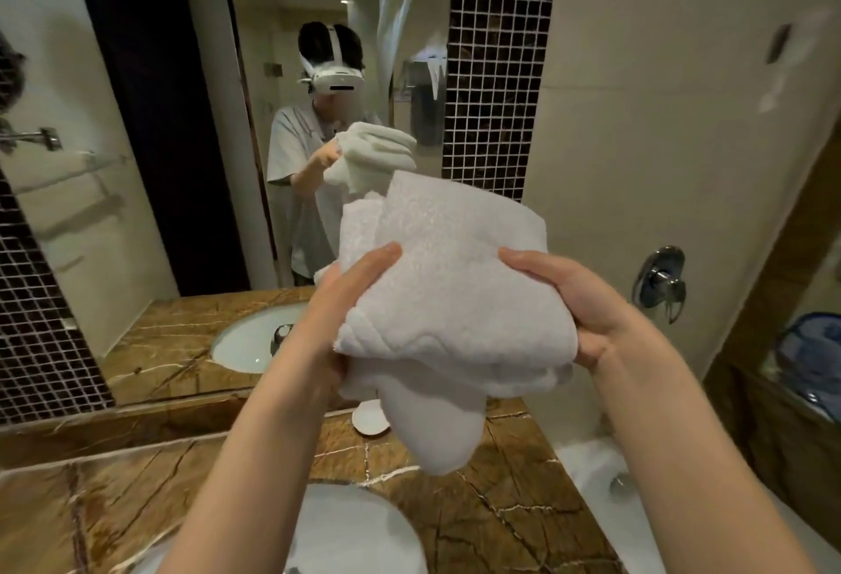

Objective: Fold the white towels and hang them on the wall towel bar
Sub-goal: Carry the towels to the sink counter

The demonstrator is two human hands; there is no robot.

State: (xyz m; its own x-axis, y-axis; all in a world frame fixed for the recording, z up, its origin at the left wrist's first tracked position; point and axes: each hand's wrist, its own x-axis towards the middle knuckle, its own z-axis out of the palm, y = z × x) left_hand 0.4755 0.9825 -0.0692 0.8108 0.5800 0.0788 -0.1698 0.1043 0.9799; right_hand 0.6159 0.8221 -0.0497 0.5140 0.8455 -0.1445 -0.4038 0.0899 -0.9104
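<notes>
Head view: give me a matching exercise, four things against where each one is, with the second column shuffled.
Things:
1. white towel
2. sink basin
3. chrome handle
4. small white dish

Places:
A. mounted on the beige wall at right
B. resting on the counter, below the towel's hanging end
C. set into the brown stone counter
D. gripped between the left hand and the right hand

Pairs: 1-D, 2-C, 3-A, 4-B
</notes>
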